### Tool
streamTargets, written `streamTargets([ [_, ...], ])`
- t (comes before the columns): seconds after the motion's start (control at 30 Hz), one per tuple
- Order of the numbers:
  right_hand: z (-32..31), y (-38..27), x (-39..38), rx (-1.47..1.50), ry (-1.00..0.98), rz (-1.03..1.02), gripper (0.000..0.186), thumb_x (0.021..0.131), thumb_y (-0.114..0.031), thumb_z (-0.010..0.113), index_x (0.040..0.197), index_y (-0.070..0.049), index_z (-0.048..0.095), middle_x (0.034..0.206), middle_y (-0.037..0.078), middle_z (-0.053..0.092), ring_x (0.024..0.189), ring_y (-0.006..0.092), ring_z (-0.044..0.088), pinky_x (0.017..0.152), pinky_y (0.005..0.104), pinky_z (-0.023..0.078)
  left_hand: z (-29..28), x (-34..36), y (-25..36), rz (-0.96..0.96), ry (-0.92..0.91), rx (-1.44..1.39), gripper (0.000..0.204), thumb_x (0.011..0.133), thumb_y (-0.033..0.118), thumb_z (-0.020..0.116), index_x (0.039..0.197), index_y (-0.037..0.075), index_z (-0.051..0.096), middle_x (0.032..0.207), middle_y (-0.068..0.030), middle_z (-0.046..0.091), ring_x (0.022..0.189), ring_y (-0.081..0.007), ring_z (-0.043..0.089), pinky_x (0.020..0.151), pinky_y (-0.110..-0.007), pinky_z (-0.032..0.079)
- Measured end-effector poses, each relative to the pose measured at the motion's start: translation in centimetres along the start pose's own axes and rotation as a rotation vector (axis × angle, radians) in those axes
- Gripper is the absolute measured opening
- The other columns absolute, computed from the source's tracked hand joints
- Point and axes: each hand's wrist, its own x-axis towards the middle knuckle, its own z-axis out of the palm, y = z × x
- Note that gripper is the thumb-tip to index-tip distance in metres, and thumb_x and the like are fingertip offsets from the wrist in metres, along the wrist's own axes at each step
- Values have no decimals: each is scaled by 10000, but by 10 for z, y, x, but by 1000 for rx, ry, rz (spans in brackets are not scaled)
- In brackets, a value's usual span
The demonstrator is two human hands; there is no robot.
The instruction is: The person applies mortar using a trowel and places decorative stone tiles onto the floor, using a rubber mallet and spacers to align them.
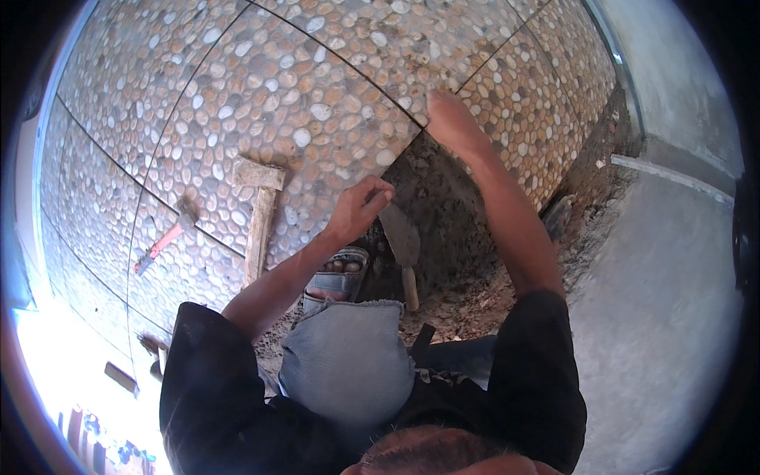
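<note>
Seeing a trowel (400, 235) lying on the dark mortar bed (451, 214), near the left hand (362, 209); bending that one inward, curling the right hand (454, 124) at a joint of the pebble-faced tiles (261, 95), not managing to tell whether gripping anything with either. Spotting a wooden-handled hammer (261, 212) and a red-handled tool (165, 240) lying off left.

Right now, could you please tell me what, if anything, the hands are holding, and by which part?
It cannot be told: the left hand is curled near the trowel, the right hand over the pebbled paving; no held object shows clearly.
</note>
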Motion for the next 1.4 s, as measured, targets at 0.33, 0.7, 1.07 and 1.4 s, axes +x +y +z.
streamTargets([
  [0.33, 8, 13, 1, -55, -102, 103, 260, 830, -49, 543, 1056, 60, 614, 1013, 298, 633, 1026, 461, 590, 872, 512, 466, -10, -46, 9, 28, 127, -218, 228, 962, 222, 599, 1061, 18, 622, 887, -47, 655, 837, -123, 607, 767, -300, 489],
  [0.7, 14, 17, -5, -387, -180, 65, 608, 854, -54, 566, 1414, 41, 350, 1127, 307, 606, 1106, 405, 593, 932, 493, 473, -144, -235, -35, -125, 977, -128, 225, 976, 238, 597, 1103, 52, 613, 915, -51, 670, 824, -124, 630, 736, -300, 537],
  [1.07, -13, 16, -9, -238, -170, 146, 448, 962, -226, 519, 1350, -14, 447, 1197, 242, 604, 1092, 394, 600, 877, 473, 477, -190, -383, -127, -233, 1045, 823, 296, 825, 61, 695, 1110, 105, 627, 1130, -86, 586, 1062, -305, 585, 892, -390, 489],
  [1.4, -34, -78, -70, 476, 72, -134, 250, 938, -192, 573, 1076, 2, 648, 966, 181, 689, 902, 353, 653, 822, 417, 506, -203, -336, -87, -148, 986, 976, 119, 800, 36, 685, 899, 33, 619, 978, -150, 594, 984, -364, 553, 879, -455, 446],
])
